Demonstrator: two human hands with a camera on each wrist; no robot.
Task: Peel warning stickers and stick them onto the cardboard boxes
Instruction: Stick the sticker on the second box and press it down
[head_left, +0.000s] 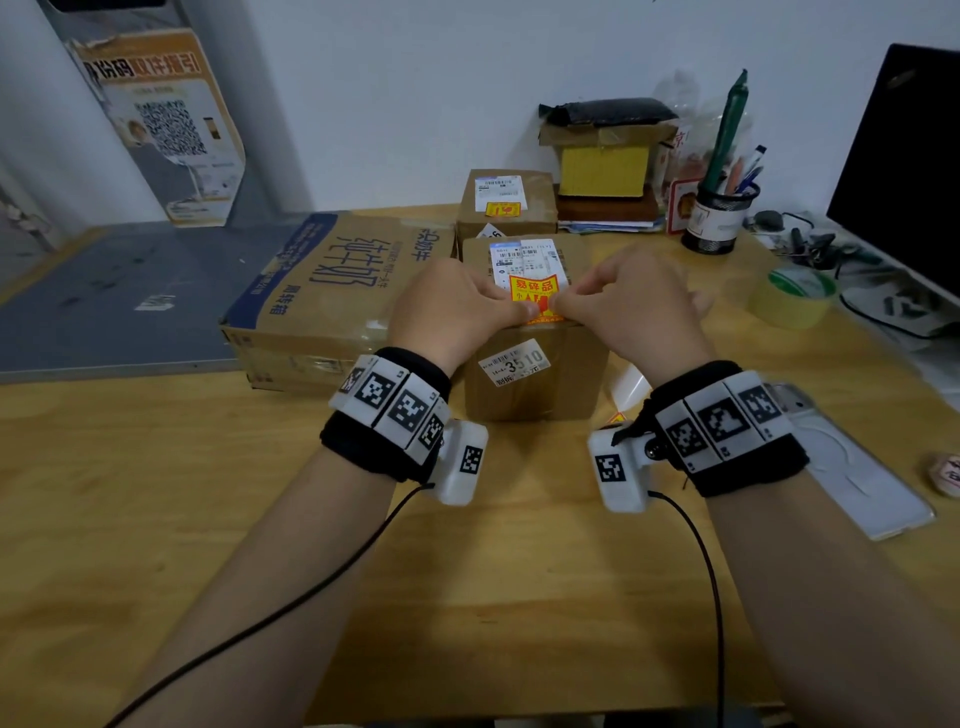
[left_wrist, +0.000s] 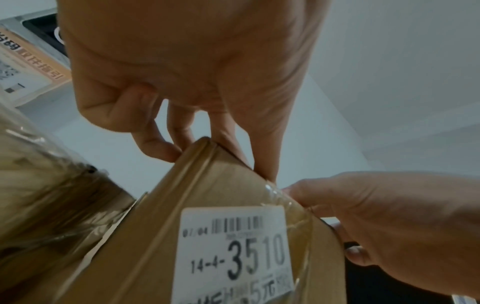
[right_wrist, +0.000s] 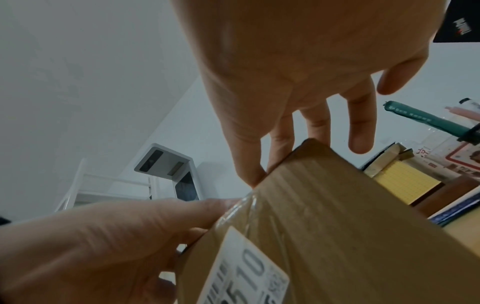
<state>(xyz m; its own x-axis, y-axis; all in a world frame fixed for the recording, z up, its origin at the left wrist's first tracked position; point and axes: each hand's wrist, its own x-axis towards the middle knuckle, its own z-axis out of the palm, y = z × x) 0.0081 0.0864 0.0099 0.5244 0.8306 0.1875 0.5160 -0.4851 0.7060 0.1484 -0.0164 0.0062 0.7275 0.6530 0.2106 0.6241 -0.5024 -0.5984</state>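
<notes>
Both hands pressed a red-and-yellow warning sticker (head_left: 535, 299) onto the top of a small cardboard box (head_left: 537, 384) on the desk, near its front edge. The left hand (head_left: 452, 306) and right hand (head_left: 631, 306) lay with fingers extended and fingertips flat on the sticker, gripping nothing. Uneven pressure could leave a crease or a lifted corner by the edge tape. Only the head view showed the sticker; the wrist views showed the box's front label (left_wrist: 233, 253) instead.
</notes>
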